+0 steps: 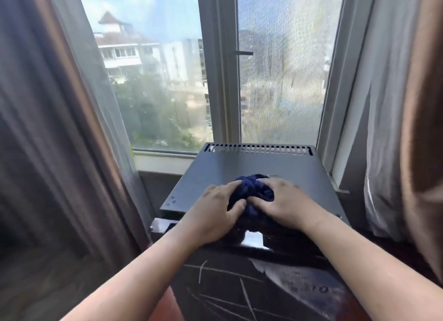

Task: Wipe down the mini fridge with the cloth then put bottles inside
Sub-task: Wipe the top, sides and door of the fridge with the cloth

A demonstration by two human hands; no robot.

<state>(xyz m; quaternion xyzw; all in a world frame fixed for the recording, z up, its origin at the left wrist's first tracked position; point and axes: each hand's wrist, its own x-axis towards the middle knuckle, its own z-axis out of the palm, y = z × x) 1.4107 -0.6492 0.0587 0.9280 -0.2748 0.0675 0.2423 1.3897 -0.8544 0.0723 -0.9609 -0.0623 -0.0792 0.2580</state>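
Both hands press a bunched dark blue cloth (251, 188) onto the flat grey top of the fridge (239, 167), near its front edge. The left hand (213, 210) and right hand (285, 200) each close their grip on the cloth, side by side. The fridge stands before a window (167, 68), between curtains (60, 128).

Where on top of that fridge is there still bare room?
The fridge top is bare from the vent slots down to the cloth, and along its left edge. The front is crowded: left hand and right hand press the cloth there.
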